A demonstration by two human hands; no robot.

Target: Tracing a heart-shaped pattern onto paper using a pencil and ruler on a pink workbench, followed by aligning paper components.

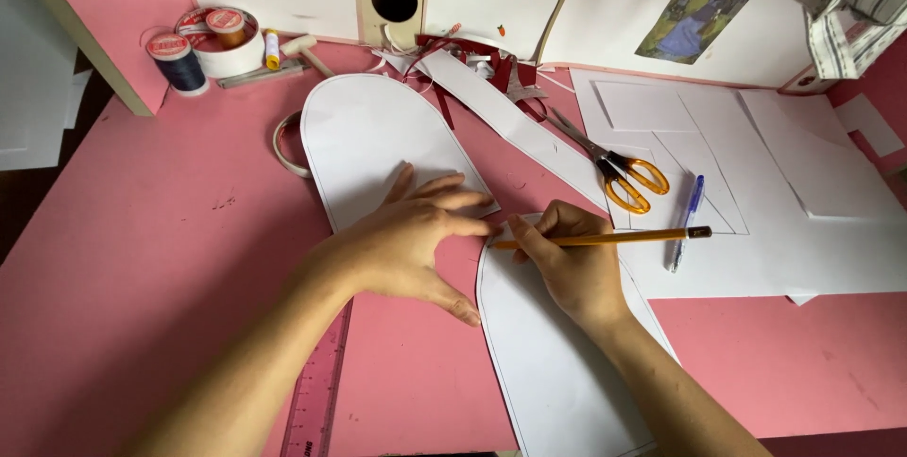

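Nearest, at six o'clock on the pink table (142, 230), lies a white arch-shaped paper piece (557, 372) with a thin pencil outline. The right hand (567, 263) grips a yellow pencil (605, 238), tip at the piece's upper edge. At ten o'clock, the left hand (411, 235) presses flat, fingers spread, on a second white arch-shaped piece (378, 140); orange-handled scissors (614, 173) lie beyond at one o'clock.

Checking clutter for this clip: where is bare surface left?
Open pink surface lies left of the left hand and below the white sheets at lower right. The back edge is crowded: thread spools, tape, scissors.
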